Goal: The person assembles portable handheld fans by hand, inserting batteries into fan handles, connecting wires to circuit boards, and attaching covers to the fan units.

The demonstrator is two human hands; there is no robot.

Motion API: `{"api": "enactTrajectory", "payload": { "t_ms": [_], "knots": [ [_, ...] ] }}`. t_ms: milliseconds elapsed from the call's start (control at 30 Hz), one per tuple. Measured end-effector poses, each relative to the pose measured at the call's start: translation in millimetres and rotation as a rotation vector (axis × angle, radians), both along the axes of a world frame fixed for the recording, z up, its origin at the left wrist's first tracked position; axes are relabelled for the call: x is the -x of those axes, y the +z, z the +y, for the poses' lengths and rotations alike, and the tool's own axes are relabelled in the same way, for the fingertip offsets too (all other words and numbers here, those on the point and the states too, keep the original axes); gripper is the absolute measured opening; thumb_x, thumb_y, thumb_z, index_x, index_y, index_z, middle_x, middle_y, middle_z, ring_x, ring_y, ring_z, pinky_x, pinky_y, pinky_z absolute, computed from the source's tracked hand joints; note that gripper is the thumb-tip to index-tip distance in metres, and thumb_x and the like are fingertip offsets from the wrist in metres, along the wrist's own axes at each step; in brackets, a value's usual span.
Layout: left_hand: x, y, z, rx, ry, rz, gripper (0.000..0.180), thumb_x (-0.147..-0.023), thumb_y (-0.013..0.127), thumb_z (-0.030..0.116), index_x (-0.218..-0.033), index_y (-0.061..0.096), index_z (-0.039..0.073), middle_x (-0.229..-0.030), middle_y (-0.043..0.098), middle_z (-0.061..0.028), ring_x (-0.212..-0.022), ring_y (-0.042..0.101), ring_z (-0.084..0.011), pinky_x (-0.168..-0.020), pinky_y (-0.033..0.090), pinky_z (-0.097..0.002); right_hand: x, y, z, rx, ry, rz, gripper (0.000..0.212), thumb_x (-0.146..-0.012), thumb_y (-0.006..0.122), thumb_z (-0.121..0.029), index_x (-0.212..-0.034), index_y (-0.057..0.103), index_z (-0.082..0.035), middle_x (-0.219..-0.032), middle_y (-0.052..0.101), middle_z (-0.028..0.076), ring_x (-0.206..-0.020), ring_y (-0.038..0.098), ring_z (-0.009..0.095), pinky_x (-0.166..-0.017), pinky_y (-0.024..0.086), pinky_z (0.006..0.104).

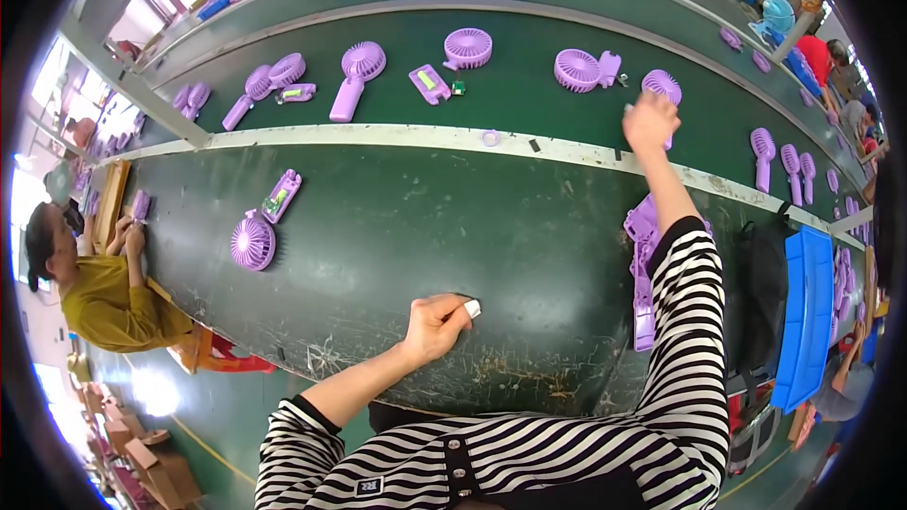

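Observation:
My right hand [652, 123] reaches far across to the belt. Its fingers curl over the handle of a purple handheld fan [661, 85], whose round head shows beyond them. Above the dark green table, my left hand [436, 326] is closed, with a small white piece [472, 308] at its fingertips; whether it is held or wrapped round a finger, I cannot tell. Farther left on the table lies a purple fan [253, 243] with its handle opened, showing a green and white inside [281, 196]. Beside my right forearm are several stacked purple plastic shells [643, 255].
Several purple fans, including one [363, 61], lie along the green belt [529, 109] behind a pale rail [425, 138]. At right stand a blue bin [803, 316] and a black bag [761, 293]. A co-worker in an olive top [113, 297] sits at left, holding a purple part.

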State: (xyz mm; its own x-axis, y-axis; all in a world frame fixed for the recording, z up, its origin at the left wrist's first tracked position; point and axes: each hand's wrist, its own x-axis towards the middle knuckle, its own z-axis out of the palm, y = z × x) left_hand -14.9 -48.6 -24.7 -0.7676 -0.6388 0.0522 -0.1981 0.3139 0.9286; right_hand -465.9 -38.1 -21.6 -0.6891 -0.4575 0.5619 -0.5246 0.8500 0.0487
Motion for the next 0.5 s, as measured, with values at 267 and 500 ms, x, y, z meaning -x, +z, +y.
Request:
{"api": "enactTrajectory", "payload": {
  "t_ms": [267,500],
  "knots": [
    [31,27,-60,-0.197,-0.209,-0.279,0.020,-0.082,0.060,0.015,-0.095,0.064,0.001,-0.076,0.066,-0.0081,-0.068,0.059,-0.0104,-0.062,0.047,-0.0252,-30,-10,-90,0.236,0.231,-0.151,0.042,-0.075,0.061,-0.031,-0.102,0.054,0.000,-0.105,0.049,0.020,-0.096,0.049,0.037,-0.076,0.043,0.0483],
    [144,11,-231,0.982,-0.156,-0.102,0.046,-0.065,0.046,-0.004,-0.109,0.056,0.008,-0.111,0.055,-0.0145,-0.102,0.053,-0.0310,-0.083,0.046,-0.0381,8,5,-111,0.145,0.226,-0.332,0.050,-0.079,0.053,-0.035,-0.116,0.047,-0.001,-0.113,0.046,0.022,-0.104,0.049,0.038,-0.084,0.044,0.0452]
  ]
}}
